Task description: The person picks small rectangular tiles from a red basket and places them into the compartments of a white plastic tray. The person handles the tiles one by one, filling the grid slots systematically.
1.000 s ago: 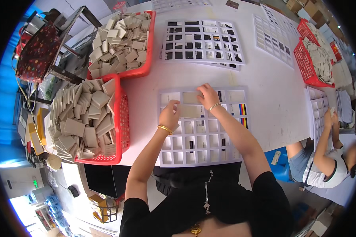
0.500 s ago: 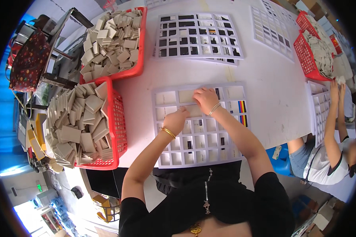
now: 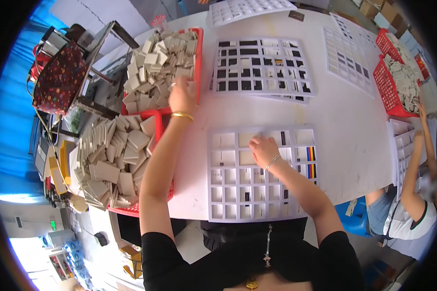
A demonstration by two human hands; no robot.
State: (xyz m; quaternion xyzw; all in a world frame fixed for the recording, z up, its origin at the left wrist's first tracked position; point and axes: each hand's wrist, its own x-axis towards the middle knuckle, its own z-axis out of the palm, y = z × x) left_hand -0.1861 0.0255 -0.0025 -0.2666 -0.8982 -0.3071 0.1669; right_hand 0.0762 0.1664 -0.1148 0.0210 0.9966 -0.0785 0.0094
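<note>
A white compartment tray (image 3: 232,200) lies on the table in front of me. Blank grey-beige tiles fill two wider cells in its top rows, and several other cells show printed pieces in white, black or coloured stripes. My right hand (image 3: 265,153) rests over those top cells, fingers bent and a little apart, touching the tile area. My left hand (image 3: 182,99) is at the right side of the far red basket (image 3: 199,53), down among its loose grey-beige tiles (image 3: 155,63). Its fingertips are smeared and partly lost among them, so whether it grips a tile cannot be told.
A nearer red basket (image 3: 159,131) heaped with larger tiles stands at my left. Beyond my tray lies a stack of filled trays (image 3: 262,65), with more trays (image 3: 347,60) at the far right. A co-worker (image 3: 412,213) works at the right beside another red basket (image 3: 386,87).
My left hand has left the tray and moved left and away into the far basket. My right hand stays over the top cells. The whole view has shifted slightly.
</note>
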